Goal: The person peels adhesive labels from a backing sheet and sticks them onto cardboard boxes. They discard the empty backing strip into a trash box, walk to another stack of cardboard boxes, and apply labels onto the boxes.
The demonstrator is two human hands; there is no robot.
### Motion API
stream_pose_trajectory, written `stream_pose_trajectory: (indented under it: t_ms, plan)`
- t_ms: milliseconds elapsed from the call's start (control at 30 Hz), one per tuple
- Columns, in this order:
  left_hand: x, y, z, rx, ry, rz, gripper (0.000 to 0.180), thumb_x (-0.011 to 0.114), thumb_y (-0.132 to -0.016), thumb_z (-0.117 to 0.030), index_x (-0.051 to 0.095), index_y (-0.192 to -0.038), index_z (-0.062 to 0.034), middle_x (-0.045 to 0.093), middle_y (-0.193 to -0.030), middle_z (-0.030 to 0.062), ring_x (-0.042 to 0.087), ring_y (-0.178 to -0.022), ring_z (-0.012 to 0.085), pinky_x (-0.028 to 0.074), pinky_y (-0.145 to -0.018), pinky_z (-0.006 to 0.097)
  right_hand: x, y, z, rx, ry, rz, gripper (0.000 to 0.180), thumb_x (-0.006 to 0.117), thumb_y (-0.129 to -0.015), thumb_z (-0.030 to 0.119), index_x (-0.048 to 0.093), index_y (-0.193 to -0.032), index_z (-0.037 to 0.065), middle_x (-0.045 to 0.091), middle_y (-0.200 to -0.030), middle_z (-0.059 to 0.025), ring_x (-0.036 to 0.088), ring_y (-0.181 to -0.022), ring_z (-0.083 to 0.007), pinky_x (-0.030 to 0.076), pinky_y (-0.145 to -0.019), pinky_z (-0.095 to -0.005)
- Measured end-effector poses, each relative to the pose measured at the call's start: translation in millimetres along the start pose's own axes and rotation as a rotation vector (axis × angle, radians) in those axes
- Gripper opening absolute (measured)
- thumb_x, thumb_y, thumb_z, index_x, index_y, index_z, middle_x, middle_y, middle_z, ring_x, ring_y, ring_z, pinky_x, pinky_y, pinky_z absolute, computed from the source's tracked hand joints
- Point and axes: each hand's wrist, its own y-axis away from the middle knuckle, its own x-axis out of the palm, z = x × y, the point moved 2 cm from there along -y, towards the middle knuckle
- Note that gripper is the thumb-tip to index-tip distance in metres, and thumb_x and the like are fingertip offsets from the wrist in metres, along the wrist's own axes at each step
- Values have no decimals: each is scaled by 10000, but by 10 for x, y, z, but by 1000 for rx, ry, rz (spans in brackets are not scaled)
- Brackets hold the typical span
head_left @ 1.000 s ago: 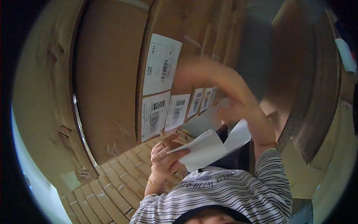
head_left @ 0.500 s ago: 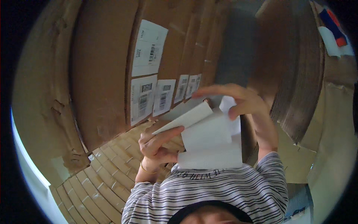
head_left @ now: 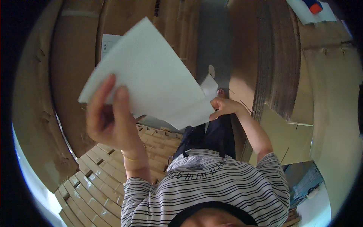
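Note:
A wide white paper sheet [head_left: 151, 72], apparently folded or layered, is tilted up in front of my chest. My right hand [head_left: 223, 107] pinches it at its right-hand corner, between thumb and fingers. Over the sheet's lower left part is my left hand [head_left: 113, 113], slightly blurred, with its fingertips apart in front of the paper and no firm grip on it showing. Beyond the right corner, a smaller white paper piece [head_left: 209, 86] shows; whether it joins the sheet I cannot tell.
Tall brown cardboard panels [head_left: 75, 75] stand to my left, one with a white label [head_left: 109, 43]. Stacked cardboard sheets [head_left: 280, 60] rise on the right. Rows of tan cardboard bundles [head_left: 102, 185] lie at lower left. A grey floor strip [head_left: 213, 38] runs between.
The white paper has been raised and turned to the left, showing a broad face. My right hand has come down onto its corner. My left hand has shifted left, its fingers now spread.

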Motion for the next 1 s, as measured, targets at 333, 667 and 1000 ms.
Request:
stream_pose_trajectory:
  t_ms: [333,667,1000]
  plan:
    - [564,465,94,800,-519,1280,716,646,-727,-122,400,-1392,-219,302,-1472,163,262,-1356,401,246,-1112,504,296,668,396,-78,-582,-561,273,606,-859,176,656,-1049,-14,671,-875,-23,606,-773,-69,459,-668,-228]
    - [913,694,669,404,144,982,733,674,-755,-35,349,-1411,-52,518,-1325,145,574,-1137,275,464,-958,347,39,639,821,-439,-687,-514,312,554,-932,278,646,-1058,7,646,-1062,-92,605,-927,-160,472,-783,-291]
    - [707,469,512,530,99,667,734,698,-804,-68,299,-1417,-4,386,-1433,162,343,-1343,260,301,-1083,354,144,544,1071,-737,256,-631,147,618,-861,101,661,-916,-28,540,-1267,-147,522,-1105,-269,372,-911,-379]
